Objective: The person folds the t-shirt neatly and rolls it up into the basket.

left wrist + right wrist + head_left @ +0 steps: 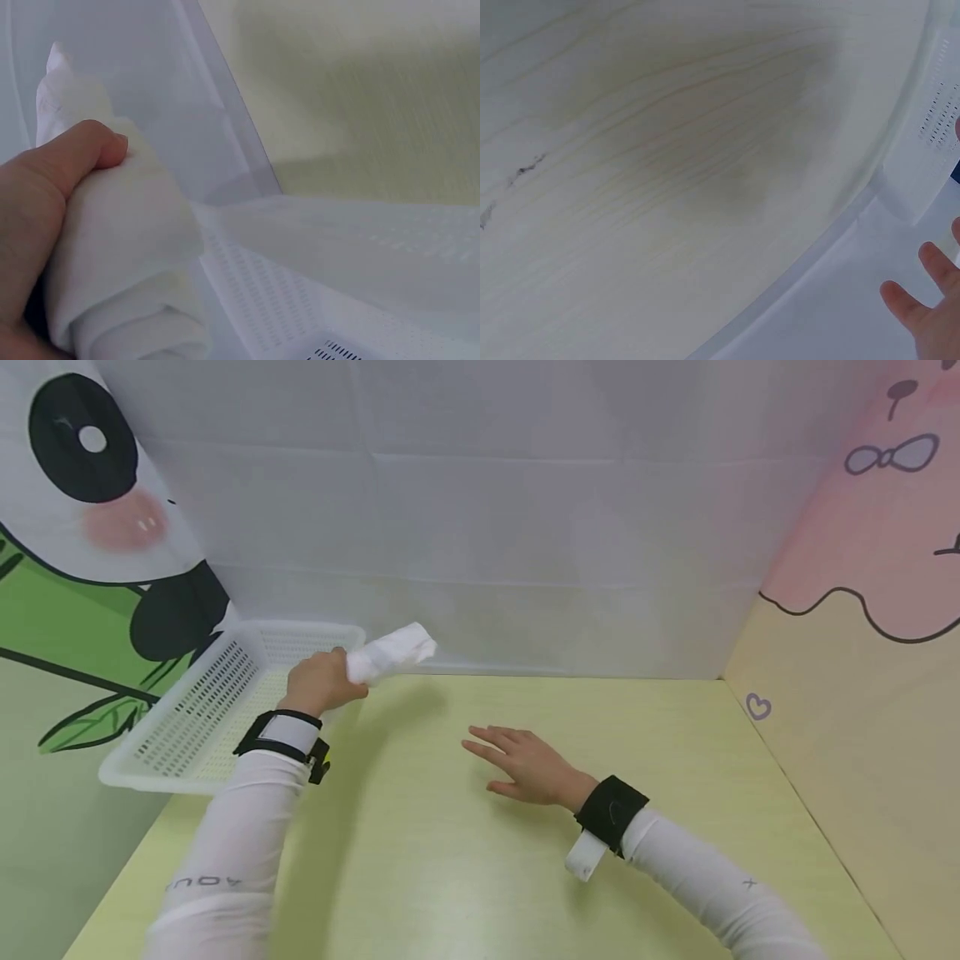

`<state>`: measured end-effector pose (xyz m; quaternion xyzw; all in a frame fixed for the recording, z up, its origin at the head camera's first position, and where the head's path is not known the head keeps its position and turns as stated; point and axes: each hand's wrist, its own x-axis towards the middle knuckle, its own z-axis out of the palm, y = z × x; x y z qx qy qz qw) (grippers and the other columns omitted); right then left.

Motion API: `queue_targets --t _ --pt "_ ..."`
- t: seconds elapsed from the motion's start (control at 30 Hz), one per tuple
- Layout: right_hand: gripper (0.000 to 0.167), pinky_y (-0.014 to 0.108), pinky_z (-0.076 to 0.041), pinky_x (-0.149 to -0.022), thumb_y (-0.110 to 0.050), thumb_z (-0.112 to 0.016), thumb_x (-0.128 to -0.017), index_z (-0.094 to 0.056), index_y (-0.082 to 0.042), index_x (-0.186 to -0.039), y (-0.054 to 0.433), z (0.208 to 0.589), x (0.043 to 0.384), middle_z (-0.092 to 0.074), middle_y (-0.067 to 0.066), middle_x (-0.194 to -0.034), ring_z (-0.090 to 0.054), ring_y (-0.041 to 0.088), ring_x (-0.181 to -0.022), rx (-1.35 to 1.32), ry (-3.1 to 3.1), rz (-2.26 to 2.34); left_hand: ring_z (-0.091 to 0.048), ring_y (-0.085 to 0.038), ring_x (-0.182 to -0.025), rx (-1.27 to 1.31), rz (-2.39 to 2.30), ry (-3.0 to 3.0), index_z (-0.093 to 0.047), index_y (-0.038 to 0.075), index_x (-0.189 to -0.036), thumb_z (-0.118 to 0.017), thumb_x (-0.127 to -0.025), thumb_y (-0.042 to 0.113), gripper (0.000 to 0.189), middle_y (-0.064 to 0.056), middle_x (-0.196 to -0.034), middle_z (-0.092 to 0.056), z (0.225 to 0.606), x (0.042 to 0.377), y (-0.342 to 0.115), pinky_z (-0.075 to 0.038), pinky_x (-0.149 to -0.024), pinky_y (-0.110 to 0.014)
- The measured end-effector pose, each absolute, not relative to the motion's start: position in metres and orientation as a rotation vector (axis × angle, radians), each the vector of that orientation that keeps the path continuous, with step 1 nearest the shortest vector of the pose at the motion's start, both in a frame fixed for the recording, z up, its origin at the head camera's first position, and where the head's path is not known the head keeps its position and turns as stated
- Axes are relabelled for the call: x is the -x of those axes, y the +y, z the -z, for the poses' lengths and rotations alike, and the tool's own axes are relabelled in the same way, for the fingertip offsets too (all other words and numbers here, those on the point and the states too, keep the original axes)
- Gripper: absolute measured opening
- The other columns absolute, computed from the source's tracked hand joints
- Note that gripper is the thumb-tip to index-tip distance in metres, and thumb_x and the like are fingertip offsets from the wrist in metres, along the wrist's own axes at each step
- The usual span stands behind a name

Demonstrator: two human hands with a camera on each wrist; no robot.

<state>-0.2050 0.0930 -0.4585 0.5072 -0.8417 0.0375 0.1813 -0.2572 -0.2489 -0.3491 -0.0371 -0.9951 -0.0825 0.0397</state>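
Note:
A rolled white cloth (392, 652) is in the grip of my left hand (321, 683), over the right side of a white plastic basket (153, 783). In the left wrist view, the thumb (94, 146) lies across the cloth roll (124, 225), and folded layers show at its lower end. My right hand (532, 767) hovers over the table with its fingers spread and holds nothing. Fingers of that hand (937, 322) also show at the right edge of the right wrist view.
The perforated basket stands at the back left of the pale yellow table (450, 860). A white sheet (487, 527) hangs behind the table. Printed panels with cartoon figures flank it on the left (82, 635) and right (862, 693).

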Motion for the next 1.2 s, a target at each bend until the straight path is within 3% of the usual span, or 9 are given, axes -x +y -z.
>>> queue_targets --t 0.27,0.53,0.93,1.2 --pt "0.072 0.038 -0.039 -0.098 -0.041 -0.062 -0.085 -0.029 -0.017 -0.145 0.09 0.461 0.197 -0.033 0.004 -0.147 -0.038 0.022 -0.13 -1.448 -2.401 -0.129 -0.056 -0.036 -0.068 0.014 0.257 -3.028 -0.05 -0.007 -0.096 -0.068 -0.071 0.037 0.054 -0.025 -0.085 -0.058 0.334 0.253 -0.276 -0.04 -0.048 -0.042" --pt "0.074 0.039 -0.036 -0.102 -0.044 -0.06 -0.085 -0.025 -0.019 -0.146 0.088 0.46 0.188 -0.028 0.003 -0.15 -0.035 0.023 -0.133 -1.474 -2.43 -0.078 -0.051 -0.033 -0.062 -0.056 0.224 -3.037 -0.049 -0.009 -0.088 -0.068 -0.071 0.036 0.051 -0.023 -0.075 -0.055 0.333 0.25 -0.3 -0.037 -0.047 -0.038" --pt "0.075 0.04 -0.035 -0.102 -0.046 -0.058 -0.086 -0.022 -0.022 -0.147 0.089 0.461 0.178 -0.024 0.002 -0.151 -0.03 0.022 -0.135 -1.487 -2.478 -0.05 -0.052 -0.03 -0.056 -0.256 0.126 -3.091 -0.057 -0.005 -0.075 -0.071 -0.07 0.034 0.042 -0.018 -0.065 -0.054 0.345 0.242 -0.322 -0.039 -0.043 -0.038" --pt "0.075 0.041 -0.036 -0.101 -0.046 -0.058 -0.086 -0.021 -0.022 -0.147 0.088 0.461 0.173 -0.024 0.002 -0.152 -0.031 0.023 -0.135 -1.515 -2.469 -0.054 -0.046 -0.022 -0.051 -0.394 0.027 -3.171 -0.054 0.001 -0.066 -0.068 -0.073 0.033 0.036 -0.01 -0.058 -0.048 0.361 0.249 -0.334 -0.036 -0.045 -0.033"
